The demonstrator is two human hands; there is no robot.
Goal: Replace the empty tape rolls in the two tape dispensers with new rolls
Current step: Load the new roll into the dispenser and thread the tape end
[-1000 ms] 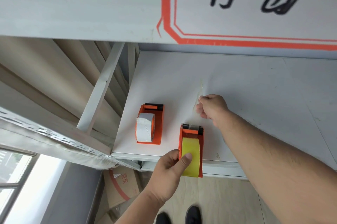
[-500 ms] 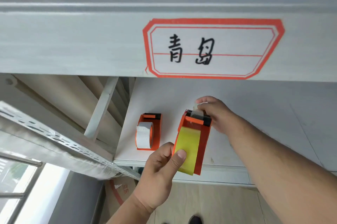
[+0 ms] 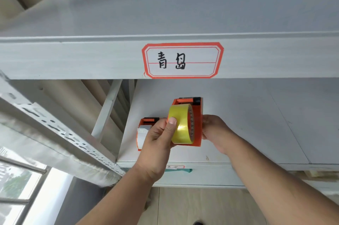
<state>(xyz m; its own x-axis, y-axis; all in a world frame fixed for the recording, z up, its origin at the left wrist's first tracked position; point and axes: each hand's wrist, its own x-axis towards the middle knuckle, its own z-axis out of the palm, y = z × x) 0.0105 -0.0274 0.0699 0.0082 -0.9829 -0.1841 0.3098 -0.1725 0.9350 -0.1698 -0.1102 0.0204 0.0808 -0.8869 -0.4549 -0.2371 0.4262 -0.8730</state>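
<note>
An orange tape dispenser (image 3: pixel 197 114) with a yellow tape roll (image 3: pixel 180 125) in it is held up above the white shelf (image 3: pixel 256 124). My left hand (image 3: pixel 159 140) grips the yellow roll, thumb on its face. My right hand (image 3: pixel 214 129) holds the dispenser's right side from behind. A second orange dispenser (image 3: pixel 146 121) with a white roll (image 3: pixel 141 136) rests on the shelf to the left, partly hidden by my left hand.
An upper shelf beam (image 3: pixel 73 59) carries an orange-framed label (image 3: pixel 182 60). A perforated metal rail (image 3: pixel 55 129) slants at the left. The shelf's front edge (image 3: pixel 201 165) is below my hands, with floor and a window beyond.
The yellow-roll dispenser went from lying on the shelf to being lifted and turned. My right hand moved from the cutter end to the dispenser's right side; the view tilted upward.
</note>
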